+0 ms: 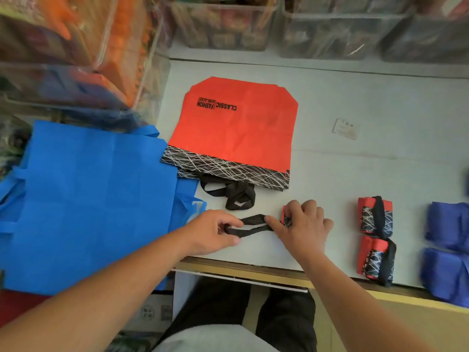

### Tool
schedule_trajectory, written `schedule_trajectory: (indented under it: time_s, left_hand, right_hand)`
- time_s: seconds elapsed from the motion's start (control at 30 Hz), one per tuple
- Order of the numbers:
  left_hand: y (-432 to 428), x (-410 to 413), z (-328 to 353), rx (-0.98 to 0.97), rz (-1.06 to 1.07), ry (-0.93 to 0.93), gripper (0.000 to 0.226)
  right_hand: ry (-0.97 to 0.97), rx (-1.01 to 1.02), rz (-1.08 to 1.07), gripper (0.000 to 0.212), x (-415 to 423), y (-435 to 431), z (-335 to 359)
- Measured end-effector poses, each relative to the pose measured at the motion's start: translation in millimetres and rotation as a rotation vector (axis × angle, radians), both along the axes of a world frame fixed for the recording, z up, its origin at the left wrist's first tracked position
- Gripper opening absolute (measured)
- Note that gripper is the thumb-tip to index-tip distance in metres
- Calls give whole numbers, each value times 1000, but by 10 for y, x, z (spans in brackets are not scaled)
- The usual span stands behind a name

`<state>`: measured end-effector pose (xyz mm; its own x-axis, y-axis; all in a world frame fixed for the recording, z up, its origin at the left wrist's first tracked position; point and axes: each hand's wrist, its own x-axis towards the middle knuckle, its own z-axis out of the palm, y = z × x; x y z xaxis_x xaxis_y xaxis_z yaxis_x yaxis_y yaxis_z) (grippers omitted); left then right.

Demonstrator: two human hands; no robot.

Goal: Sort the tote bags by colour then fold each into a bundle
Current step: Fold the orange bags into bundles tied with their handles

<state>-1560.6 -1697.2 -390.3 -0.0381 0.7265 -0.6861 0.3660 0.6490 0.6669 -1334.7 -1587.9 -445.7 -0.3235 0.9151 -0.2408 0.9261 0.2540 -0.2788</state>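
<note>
My left hand (215,231) pinches the strap (253,223), my right hand (304,224) clamps the bundle (286,216). I'd pull it taut, then wrap snugly

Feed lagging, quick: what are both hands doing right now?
Left hand: pinching the black strap.
Right hand: gripping the folded red bundle.

Bright even light, blurred, warped edges

Red tote bag (236,123) – black print, upside down: "CLASSIC | FASHION", smaller txt beside it unreadable
</note>
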Motion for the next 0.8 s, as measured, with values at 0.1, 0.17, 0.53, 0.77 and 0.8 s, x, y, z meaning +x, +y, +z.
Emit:
schedule_trajectory:
  time_s: [0.1, 0.17, 0.53, 0.77, 0.8]
  left_hand:
    - [1, -88, -53, 101, -188, 128, 40]
    - [69, -109, -31, 284, -351, 269, 22]
    - [238, 99, 149, 640, -709, 243, 19]
    - [410, 253, -79, 48, 539, -15, 16]
    - [427, 286, -134, -2, 570, 17, 16]
  right_hand:
    - [3, -42, -3, 51, -10, 61, 6]
    - [9, -45, 6, 50, -11, 69, 13]
    - [47, 34, 49, 49, -5, 72, -16]
    - [114, -47, 30, 51, 30, 47, 49]
    - [98, -53, 35, 59, 25, 48, 58]
